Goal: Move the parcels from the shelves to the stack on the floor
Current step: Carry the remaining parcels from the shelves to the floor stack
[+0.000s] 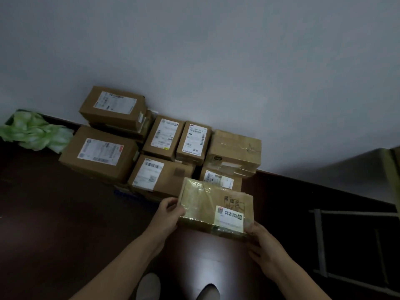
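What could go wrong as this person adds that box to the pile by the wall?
1. The taped parcel looks glossy, and the left hand and right hand grip only its edges, so it might slip.
2. The stack has box tops at uneven heights; laid across two, the parcel could tilt or slide off.
3. A metal frame sits low at the right over the dark floor, a possible trip hazard in this dim light.

the stack of parcels (pixel 162 135) sits on the floor (pixel 54 213) against the wall (pixel 216 61), a bag (pixel 36 133) to its left. just before it (nearest the camera) a parcel (pixel 203 202) lies between the left grip (pixel 168 215) and right grip (pixel 264 245), a frame (pixel 320 241) to the right.
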